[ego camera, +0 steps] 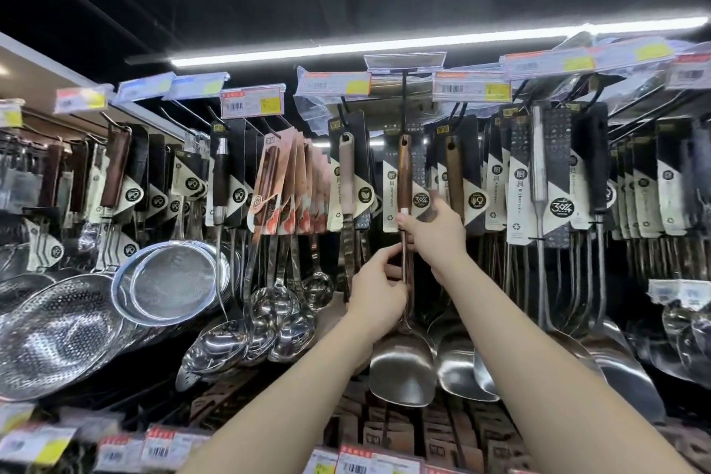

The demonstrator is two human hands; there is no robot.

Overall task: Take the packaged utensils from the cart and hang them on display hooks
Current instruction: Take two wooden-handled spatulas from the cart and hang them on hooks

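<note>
A packaged steel spatula (404,362) with a brown wooden handle hangs upright in the middle of the display, its handle top at a black display hook (404,104). My left hand (379,285) pinches its thin metal shaft below the handle. My right hand (434,229) grips the lower end of the wooden handle and the card behind it. Whether the handle's hole sits on the hook I cannot tell. The cart is out of view.
Rows of carded spatulas and turners (538,181) hang to the right, ladles (277,304) and pink-carded utensils to the left, mesh strainers (173,281) and colanders at far left. Price tags (332,83) line the hook ends above. A shelf edge with price labels (161,448) runs below.
</note>
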